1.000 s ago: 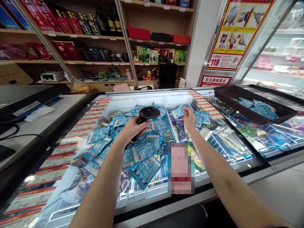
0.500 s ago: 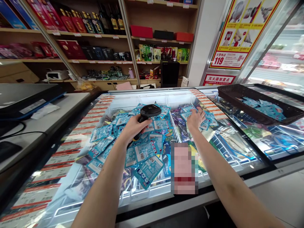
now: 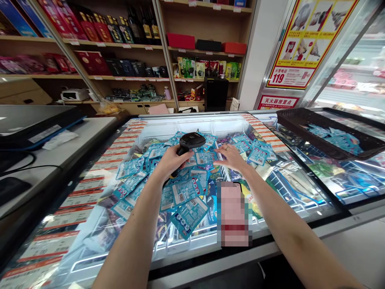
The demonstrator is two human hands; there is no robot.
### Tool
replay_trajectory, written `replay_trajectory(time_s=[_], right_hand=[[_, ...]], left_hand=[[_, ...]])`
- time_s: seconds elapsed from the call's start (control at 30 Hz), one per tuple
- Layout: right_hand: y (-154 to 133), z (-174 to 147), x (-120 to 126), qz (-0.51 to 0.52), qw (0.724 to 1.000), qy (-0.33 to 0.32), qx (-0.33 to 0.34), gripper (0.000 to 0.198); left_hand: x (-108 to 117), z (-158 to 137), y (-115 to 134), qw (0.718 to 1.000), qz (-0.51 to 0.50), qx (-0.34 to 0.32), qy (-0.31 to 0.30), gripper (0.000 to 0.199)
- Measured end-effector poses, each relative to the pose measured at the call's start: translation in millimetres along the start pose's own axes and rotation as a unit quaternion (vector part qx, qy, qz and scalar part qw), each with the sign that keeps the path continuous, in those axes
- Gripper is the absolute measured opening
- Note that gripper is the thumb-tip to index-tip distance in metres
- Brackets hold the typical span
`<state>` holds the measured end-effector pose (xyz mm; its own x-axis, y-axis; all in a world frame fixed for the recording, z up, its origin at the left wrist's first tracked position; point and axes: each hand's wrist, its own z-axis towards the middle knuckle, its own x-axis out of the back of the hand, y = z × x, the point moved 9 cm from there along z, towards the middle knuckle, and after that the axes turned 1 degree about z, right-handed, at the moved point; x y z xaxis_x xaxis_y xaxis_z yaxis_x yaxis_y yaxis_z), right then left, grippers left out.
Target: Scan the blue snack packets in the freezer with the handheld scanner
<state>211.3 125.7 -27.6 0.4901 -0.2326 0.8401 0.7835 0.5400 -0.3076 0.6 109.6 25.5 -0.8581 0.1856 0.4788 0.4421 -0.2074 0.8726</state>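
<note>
My left hand [image 3: 173, 161] is wrapped round the grip of a black barcode scanner [image 3: 192, 139], its head held above a heap of blue packets [image 3: 188, 192]. Barcodes show on several of these packets, which lie overlapping on the freezer's glass top [image 3: 99, 188]. My right hand [image 3: 231, 157] hovers at the right side of the heap, fingers apart and pointing left, with nothing visible in it. Beyond it, to the right, lies a smaller group of blue packets [image 3: 259, 153]. A phone [image 3: 234, 216] with a blurred-out screen rests near the front edge.
At the right a dark brown basket [image 3: 373, 150] holds more blue packets. A counter [image 3: 75, 138] with a device and cables stands at the left. Shelves [image 3: 120, 43] with bottles and boxes line the back. Price labels [image 3: 76, 212] run along the glass.
My right hand has moved left from the smaller group of packets to the edge of the heap, leaving that group behind. My left hand with the barcode scanner has stayed nearly still.
</note>
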Motion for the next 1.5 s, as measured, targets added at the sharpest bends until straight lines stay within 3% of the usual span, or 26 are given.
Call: replay_trajectory(time_s=[0.07,0.13,0.4,0.57,0.7,0.8,0.97,1.13,1.23,1.4,1.5], right_hand=[[-6,0,-6,-0.016,1.000,-0.023,0.009,0.072],[-8,0,-8,-0.029,0.999,-0.030,0.007,0.075],[-11,0,-8,-0.023,0.998,-0.032,0.050,0.044],[15,-7,6,0.028,0.998,0.029,-0.055,0.034],[29,-12,18,0.111,0.981,0.100,-0.122,0.032],[42,-14,17,0.189,0.958,0.127,-0.173,0.035],[66,-15,3,0.360,0.895,0.139,-0.226,0.042],[85,-19,10,0.403,0.854,0.226,-0.240,0.065],[92,-22,10,0.420,0.834,0.254,-0.252,0.056],[96,-27,9,0.494,0.777,0.293,-0.258,0.045],[96,-28,8,0.511,0.764,0.294,-0.264,0.043]], left_hand=[[0,1,-1,1.000,0.002,-0.001,0.001,0.033],[0,1,-3,1.000,0.006,-0.003,0.000,0.034],[-1,2,-6,1.000,0.010,-0.003,-0.005,0.036],[-1,1,-4,1.000,0.000,-0.007,-0.011,0.033],[-1,2,-6,1.000,0.004,-0.008,-0.009,0.033],[-3,4,-7,1.000,0.007,-0.007,-0.015,0.034],[-4,4,-7,1.000,0.007,-0.005,-0.016,0.034],[-6,4,-8,1.000,0.005,-0.001,-0.021,0.034],[-10,4,-7,0.999,0.004,-0.002,-0.034,0.033],[-14,3,-7,0.998,0.000,-0.004,-0.058,0.030],[-18,2,-6,0.997,-0.006,-0.009,-0.075,0.029]])
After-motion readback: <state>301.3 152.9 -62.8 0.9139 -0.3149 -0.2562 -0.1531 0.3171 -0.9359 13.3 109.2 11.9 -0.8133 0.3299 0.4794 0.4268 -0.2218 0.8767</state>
